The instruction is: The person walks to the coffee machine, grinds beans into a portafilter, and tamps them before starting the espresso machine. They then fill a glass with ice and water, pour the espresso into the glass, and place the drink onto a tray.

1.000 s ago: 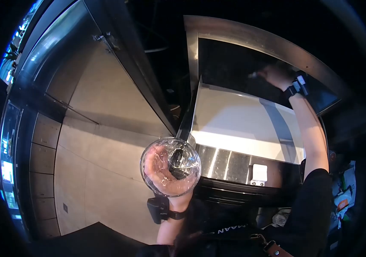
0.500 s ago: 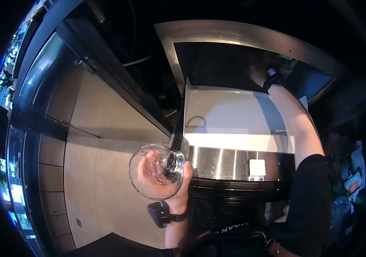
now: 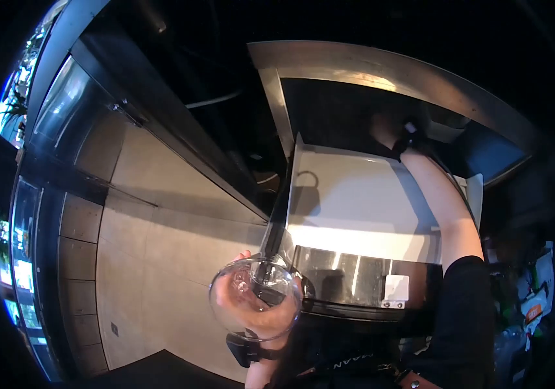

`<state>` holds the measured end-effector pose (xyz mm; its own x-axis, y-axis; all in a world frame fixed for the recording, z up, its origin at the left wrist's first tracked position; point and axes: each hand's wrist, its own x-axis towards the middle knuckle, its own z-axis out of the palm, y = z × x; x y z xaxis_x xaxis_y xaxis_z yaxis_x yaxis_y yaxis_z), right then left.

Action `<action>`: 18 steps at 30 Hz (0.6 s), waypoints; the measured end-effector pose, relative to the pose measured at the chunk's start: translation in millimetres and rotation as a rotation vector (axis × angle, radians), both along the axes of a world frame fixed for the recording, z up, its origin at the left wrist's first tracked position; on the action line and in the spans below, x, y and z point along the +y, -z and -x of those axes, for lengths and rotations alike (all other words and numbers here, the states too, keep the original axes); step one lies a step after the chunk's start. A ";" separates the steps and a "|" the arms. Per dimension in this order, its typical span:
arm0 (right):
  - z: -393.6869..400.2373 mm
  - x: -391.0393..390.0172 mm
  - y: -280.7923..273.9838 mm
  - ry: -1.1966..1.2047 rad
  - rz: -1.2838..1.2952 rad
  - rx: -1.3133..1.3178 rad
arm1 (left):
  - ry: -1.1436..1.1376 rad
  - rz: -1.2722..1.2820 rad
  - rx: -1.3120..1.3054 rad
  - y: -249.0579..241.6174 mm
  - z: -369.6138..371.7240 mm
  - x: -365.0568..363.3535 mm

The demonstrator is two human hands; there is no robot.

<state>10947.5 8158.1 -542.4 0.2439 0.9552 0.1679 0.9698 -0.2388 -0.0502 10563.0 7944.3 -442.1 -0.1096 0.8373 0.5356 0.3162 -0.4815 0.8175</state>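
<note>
My left hand (image 3: 258, 311) is wrapped round a clear glass (image 3: 255, 285) at the lower middle of the view, its round rim facing up. A dark device is strapped to that wrist. My right arm reaches over a white panel (image 3: 355, 194) into the dark opening of a metal-framed compartment (image 3: 355, 71). Inside that opening, my right hand (image 3: 384, 131) is in deep shadow, and its fingers and anything in them cannot be made out.
Below the white panel lies a dark glossy strip with a small white fitting (image 3: 395, 290). Tan floor (image 3: 160, 259) and cabinets (image 3: 77, 272) are at the left. Bottles and packets (image 3: 529, 311) stand at the far right.
The view has shifted, so the panel and compartment sit lower. My left hand and the glass appear lower and further right. My right hand remains inside the dark opening.
</note>
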 end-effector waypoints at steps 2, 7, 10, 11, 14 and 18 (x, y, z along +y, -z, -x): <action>-23.0 46.7 39.6 -0.008 0.099 0.152 | 0.053 0.038 0.041 -3.8 2.5 -2.3; 22.9 62.1 26.4 0.013 -0.376 -0.516 | 0.055 0.014 0.032 0.5 2.0 -1.1; 23.6 26.9 -14.4 -0.083 -0.147 -0.072 | 0.142 0.103 0.153 -11.2 6.1 -1.7; 18.9 15.7 -24.4 -0.097 0.041 0.167 | 0.103 0.124 0.081 -12.4 1.7 -3.7; -10.7 11.4 5.0 -0.073 -0.118 0.408 | 0.042 0.054 0.053 -5.3 1.1 -5.8; 3.7 -7.3 -2.3 -0.128 -0.437 0.525 | 0.052 0.015 0.167 -1.6 1.2 -3.9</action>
<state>10943.7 8150.8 -540.1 0.2884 0.8536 0.4339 0.8098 0.0244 -0.5862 10561.8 7940.4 -440.5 0.0237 0.8475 0.5302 0.4236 -0.4889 0.7626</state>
